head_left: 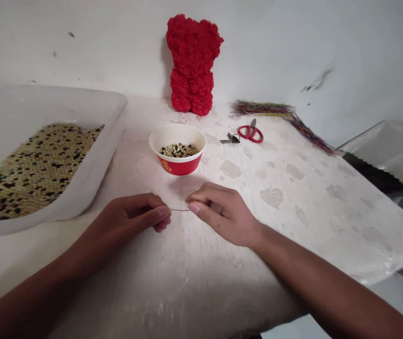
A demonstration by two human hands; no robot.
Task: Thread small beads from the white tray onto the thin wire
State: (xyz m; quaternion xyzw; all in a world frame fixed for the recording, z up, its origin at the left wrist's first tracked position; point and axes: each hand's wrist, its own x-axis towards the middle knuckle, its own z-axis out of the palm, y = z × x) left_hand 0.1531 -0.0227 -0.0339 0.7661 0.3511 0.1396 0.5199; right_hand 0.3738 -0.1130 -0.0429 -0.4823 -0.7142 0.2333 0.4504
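A thin dark reddish wire [180, 210] runs level between my two hands, low over the table. My left hand [141, 214] pinches a small pale bead [170, 212] at the wire's left end, thumb against forefinger. The wire's other end sits in the closed thumb and forefinger of my right hand [220, 209]. Just beyond both hands stands a red and white paper bowl [180, 165], with cream and black beads [179, 150] in its bottom.
At the left is a large white tub [97, 188] holding many beads or beaded strips. Keys [231, 138], red-handled scissors [250, 133] and bundled coloured wires [282, 111] lie right of the bowl. A red rose bear [194, 66] leans on the wall. Plastic covers the table [293, 212].
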